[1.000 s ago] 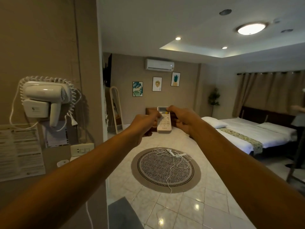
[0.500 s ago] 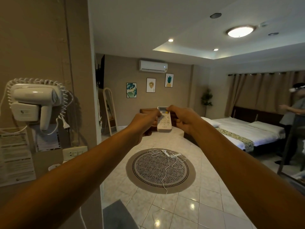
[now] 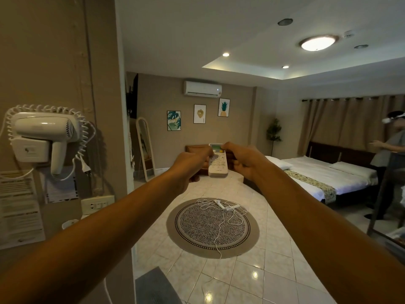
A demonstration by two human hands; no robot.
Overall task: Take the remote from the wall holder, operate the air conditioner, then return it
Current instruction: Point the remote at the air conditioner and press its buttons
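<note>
A white remote [image 3: 218,165] with a small green screen is held upright at arm's length between both hands. My left hand [image 3: 188,166] grips its left side, thumb on the buttons. My right hand [image 3: 245,161] grips its right side near the screen. The remote faces up toward the white air conditioner [image 3: 202,88], mounted high on the far wall with a small light lit at its right end. No wall holder for the remote is visible.
A wall-mounted hair dryer [image 3: 41,134] with coiled cord hangs at left above a socket [image 3: 97,204]. A round rug [image 3: 212,227] with a tangled white cable lies on the tiled floor. A bed [image 3: 324,174] and another person [image 3: 390,154] are at right.
The view has shifted slightly, bringing the person at right further into the frame. Both hands stay on the remote in about the same place.
</note>
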